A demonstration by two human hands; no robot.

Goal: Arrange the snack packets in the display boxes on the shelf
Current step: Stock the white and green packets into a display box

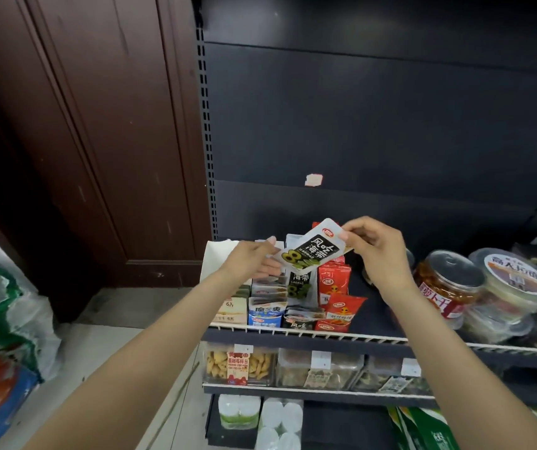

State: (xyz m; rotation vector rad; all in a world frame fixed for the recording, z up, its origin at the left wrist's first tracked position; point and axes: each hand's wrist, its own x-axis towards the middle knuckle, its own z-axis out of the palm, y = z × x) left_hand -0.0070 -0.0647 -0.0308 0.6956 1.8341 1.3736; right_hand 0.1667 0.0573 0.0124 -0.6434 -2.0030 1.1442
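Just above frame centre, a seaweed packet [309, 246] is being held tilted: upper corner pinched by the right hand [376, 248], lower end supported on the left hand [254, 259], directly over the matching display box [299, 287].

Both our arms reach forward; left hand [254, 259] fingers extended, right hand [372, 243] pinching with curled fingertips.
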